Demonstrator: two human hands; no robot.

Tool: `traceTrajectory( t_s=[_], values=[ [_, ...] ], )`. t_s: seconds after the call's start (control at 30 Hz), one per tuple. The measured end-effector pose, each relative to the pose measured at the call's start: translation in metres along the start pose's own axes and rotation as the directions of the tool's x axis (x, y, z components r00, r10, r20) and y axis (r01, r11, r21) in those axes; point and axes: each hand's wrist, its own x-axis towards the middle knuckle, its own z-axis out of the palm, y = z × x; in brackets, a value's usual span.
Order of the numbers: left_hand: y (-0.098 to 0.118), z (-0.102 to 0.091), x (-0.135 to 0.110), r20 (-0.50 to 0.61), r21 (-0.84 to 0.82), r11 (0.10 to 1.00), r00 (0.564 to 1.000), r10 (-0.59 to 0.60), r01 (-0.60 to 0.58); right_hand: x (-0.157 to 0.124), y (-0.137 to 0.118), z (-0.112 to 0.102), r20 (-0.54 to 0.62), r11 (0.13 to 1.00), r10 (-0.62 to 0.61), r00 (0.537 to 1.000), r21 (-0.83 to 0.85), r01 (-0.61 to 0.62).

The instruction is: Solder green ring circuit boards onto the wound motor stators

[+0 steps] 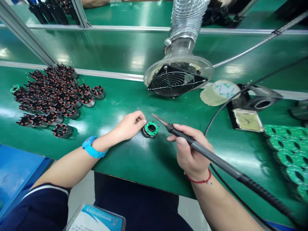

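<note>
The right hand (192, 162), on my side of the tool, is closed around the slim, dark handle of a soldering iron (214, 157), with thumb and forefinger well forward; the bare metal tip slants up and to the left, ending just beyond the far edge of a ring-shaped green circuit board (146, 129), with a gap visible between them. The board caps a squat, round motor stator (150, 136), which stands upright on the smooth, glossy green work surface (134, 166). The left hand (130, 125) meets the stator's left rim with curled fingers, thumb and forefinger nearly together; I cannot tell whether they pinch it or only touch it. I note a braided red bracelet (197, 182) at the right wrist and a matte blue wristband (92, 150) at the left. Beyond the work, a wire-grilled fan (173, 84) sits in a clear, flared hood below a ribbed, silvery duct (189, 19). To its right I find a squat roll of pale yellow tape (210, 94), a metal iron stand (262, 101) and, before the stand, a yellowish square sponge (247, 120) in a tray. Scalloped panels of green boards (288, 141), pierced by dark round holes, fill the right edge. At left I see a dense cluster of stators (55, 93), copper-wound within grey metal cylinders, their fine wire ends upright; near its far-left end shows one green ring (14, 89).
</note>
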Motion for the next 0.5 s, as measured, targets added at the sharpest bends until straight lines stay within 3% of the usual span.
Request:
traceTrajectory(
  t_s=[0.23,0.37,0.5],
  values=[
    [0.0004,0.0015,-0.0046,-0.053,0.125,0.99,0.995,0.08,-0.073,-0.0002,-0.0015,-0.0035,0.059,0.995,-0.089,0.994,0.059,0.086],
    [0.0003,0.0019,-0.0043,-0.056,0.15,0.985,0.994,0.094,-0.084,0.002,-0.003,-0.0027,0.023,0.994,-0.087,0.996,0.066,0.085],
    [0.0018,0.002,-0.004,-0.06,0.173,0.982,0.994,0.091,-0.079,0.0047,-0.0051,-0.0026,0.065,0.996,-0.09,0.994,0.035,0.088]
  ],
)
